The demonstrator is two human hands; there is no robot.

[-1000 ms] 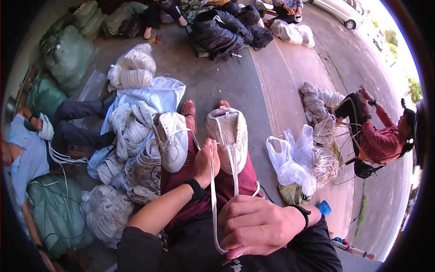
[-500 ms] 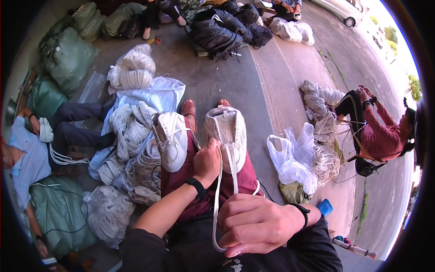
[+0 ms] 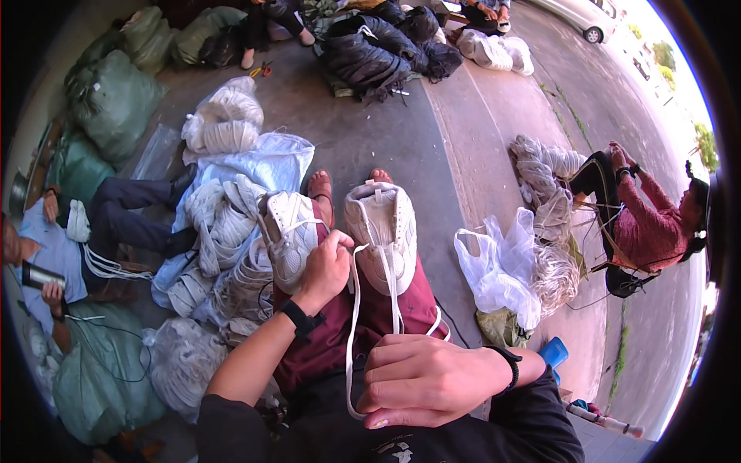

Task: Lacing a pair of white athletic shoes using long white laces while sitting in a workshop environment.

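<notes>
Two pale sneakers rest on my lap over maroon trousers. The right sneaker [image 3: 380, 235] lies toe toward me with a loose white shoelace [image 3: 354, 324] coming from its eyelets. The left sneaker [image 3: 292, 239] has its lace threaded across the tongue. My left hand [image 3: 324, 266] is closed in a pinch on the shoelace, between the two shoes. Nearer my body, my right hand [image 3: 424, 380] has its fingers curled round the lace strands that run down from the right sneaker. A slack loop of lace hangs between my hands. The right fingertips are partly hidden.
Bundles of white laces [image 3: 220, 216] lie on a pale blue sack to my left, beside a seated person in light blue. A clear plastic bag [image 3: 502, 266] and more laces [image 3: 554, 282] sit to the right. Another person [image 3: 648, 220] sits farther right. Black bundles [image 3: 378, 50] lie ahead.
My left hand has moved left, away from the right sneaker toward the left one, drawing the lace with it. The person at left has raised a dark cylindrical flask.
</notes>
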